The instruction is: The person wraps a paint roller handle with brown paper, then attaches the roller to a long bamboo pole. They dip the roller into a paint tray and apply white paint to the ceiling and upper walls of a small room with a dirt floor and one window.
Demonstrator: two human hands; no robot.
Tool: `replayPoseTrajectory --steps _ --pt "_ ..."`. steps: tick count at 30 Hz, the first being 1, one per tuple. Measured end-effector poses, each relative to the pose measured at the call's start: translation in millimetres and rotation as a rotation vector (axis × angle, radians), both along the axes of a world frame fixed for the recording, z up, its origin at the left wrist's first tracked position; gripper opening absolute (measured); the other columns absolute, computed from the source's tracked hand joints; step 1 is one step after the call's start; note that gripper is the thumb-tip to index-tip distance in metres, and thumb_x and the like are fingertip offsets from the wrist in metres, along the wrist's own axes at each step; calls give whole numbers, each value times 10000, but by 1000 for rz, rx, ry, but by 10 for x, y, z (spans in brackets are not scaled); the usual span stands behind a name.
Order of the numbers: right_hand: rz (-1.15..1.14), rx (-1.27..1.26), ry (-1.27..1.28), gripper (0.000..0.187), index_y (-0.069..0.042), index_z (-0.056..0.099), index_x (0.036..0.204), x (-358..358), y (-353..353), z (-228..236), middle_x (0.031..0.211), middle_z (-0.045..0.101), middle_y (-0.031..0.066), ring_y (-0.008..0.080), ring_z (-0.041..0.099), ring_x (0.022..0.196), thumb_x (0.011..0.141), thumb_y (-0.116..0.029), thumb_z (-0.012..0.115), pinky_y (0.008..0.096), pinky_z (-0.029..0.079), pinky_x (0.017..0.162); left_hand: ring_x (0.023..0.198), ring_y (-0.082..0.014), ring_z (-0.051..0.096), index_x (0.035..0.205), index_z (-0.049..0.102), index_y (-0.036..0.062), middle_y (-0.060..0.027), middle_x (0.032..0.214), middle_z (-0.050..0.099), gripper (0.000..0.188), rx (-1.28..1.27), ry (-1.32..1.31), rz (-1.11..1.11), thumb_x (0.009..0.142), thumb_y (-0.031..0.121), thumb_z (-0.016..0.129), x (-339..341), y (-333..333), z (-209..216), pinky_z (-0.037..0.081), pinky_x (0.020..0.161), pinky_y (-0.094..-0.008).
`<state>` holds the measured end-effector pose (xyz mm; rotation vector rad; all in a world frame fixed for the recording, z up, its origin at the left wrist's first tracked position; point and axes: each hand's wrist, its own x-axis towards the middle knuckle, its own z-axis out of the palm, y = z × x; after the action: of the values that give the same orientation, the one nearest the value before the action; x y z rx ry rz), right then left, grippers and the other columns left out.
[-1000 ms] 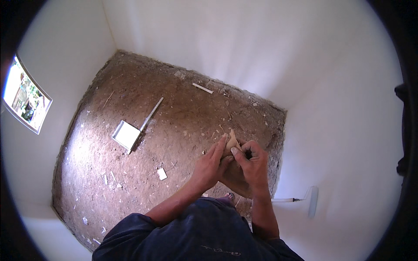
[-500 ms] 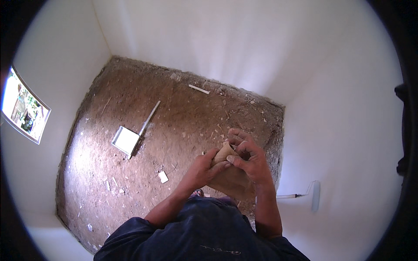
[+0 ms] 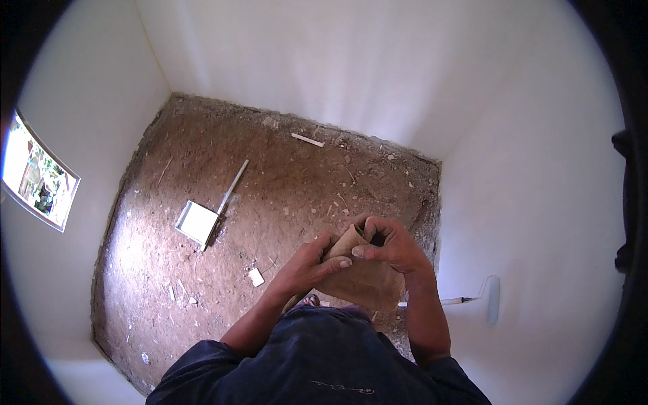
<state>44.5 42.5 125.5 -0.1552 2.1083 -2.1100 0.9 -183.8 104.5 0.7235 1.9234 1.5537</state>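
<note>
My left hand [image 3: 312,264] grips a brown sheet [image 3: 361,285] that looks like sandpaper, its thumb lying along the near side. On the other side my right hand [image 3: 399,248] pinches the sheet's curled upper edge between thumb and bent fingers. The top of the sheet is rolled into a cone-like curve between the hands, while the rest hangs below as a broad flap. My fingers hide part of the far side. To the right of my right forearm, a paint roller [image 3: 494,300] with a pale sleeve shows against the white wall.
A white square tray [image 3: 198,221] lies on the rough dirt floor [image 3: 270,202], with a long pale stick [image 3: 233,186] beside it. A white strip [image 3: 308,140] lies near the far wall [image 3: 324,61]. Small debris is scattered about. A window [image 3: 42,177] opens at the left.
My right hand has lowered slightly, and its once-raised fingers have curled in around the sheet's top edge. My left thumb has shifted a little, and the sheet's curl looks rounder.
</note>
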Motion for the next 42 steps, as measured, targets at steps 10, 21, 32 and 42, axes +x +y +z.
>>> replayPoseTrajectory --steps 10,21,32,42 --pt "-227 178 205 254 -44 597 801 123 -184 162 1159 660 106 180 625 1054 778 -103 843 321 503 901 1056 -295 674 1303 527 7 -225 1111 682 545 52 69 74 933 365 706 33 -19 83 508 897 -404" --pt "-398 304 248 183 -19 678 877 230 -283 235 1097 727 144 208 687 1006 820 -122 817 345 546 845 1028 -284 667 1255 564 -14 -225 1076 675 519 -76 89 104 948 389 677 24 31 182 500 863 -410" --pt "-501 443 300 186 -26 671 922 321 -353 106 963 710 84 139 649 872 812 -75 813 302 521 778 945 -363 681 1185 569 -3 -242 1002 678 439 -68 194 141 963 365 661 83 97 91 506 802 -417" --pt "-460 99 322 168 -50 653 911 240 -380 19 1035 694 76 150 646 954 826 -42 797 302 512 850 986 -169 632 1199 598 -8 -136 1023 691 460 195 -134 16 946 366 688 -21 86 50 506 844 -354"
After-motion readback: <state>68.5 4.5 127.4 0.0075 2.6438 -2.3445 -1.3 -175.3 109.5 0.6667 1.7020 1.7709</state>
